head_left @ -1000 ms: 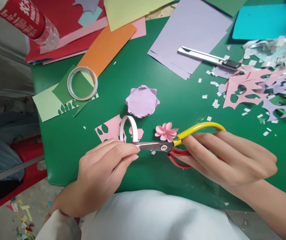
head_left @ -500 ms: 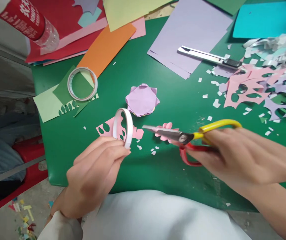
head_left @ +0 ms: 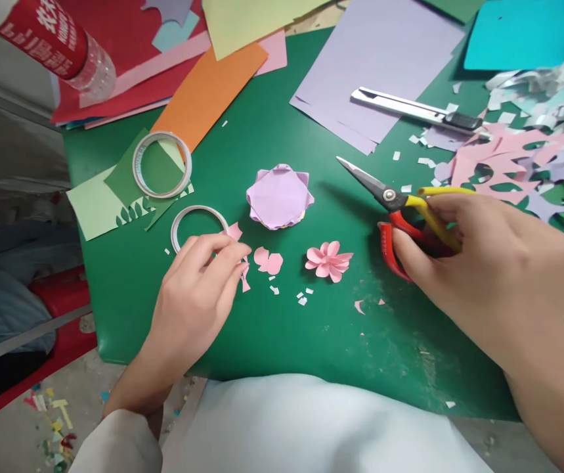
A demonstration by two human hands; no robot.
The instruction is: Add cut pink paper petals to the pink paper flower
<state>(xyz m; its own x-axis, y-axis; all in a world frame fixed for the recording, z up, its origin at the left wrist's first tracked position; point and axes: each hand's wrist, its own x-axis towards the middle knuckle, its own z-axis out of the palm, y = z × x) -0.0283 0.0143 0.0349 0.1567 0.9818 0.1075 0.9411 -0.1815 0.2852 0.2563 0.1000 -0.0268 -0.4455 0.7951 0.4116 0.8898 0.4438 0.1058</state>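
Observation:
My right hand (head_left: 478, 263) grips scissors (head_left: 389, 196) by their yellow and red handles; the blades are together and point up and left. My left hand (head_left: 197, 289) is pinched at thumb and fingertips, and whatever lies between them is too small to make out. Just behind it, a narrow tape roll (head_left: 176, 223) lies flat, partly covered by the hand, over pink paper scraps (head_left: 235, 231). A layered pink paper flower (head_left: 329, 261) and loose pink petals (head_left: 268, 261) sit between my hands. Farther back rests a lilac folded paper piece (head_left: 280, 196).
Another tape roll (head_left: 136, 164) lies on green paper at the left. A utility knife (head_left: 400, 106) rests on lilac sheets (head_left: 360, 59). Paper offcuts (head_left: 503, 154) pile up at the right. A bottle (head_left: 69, 46) stands at the back left, near an orange sheet (head_left: 207, 92).
The narrow tape roll, held upright in my left hand before, now lies on the table. My right hand has drawn the scissors back and right, uncovering the pink flower; their blades now tilt upward.

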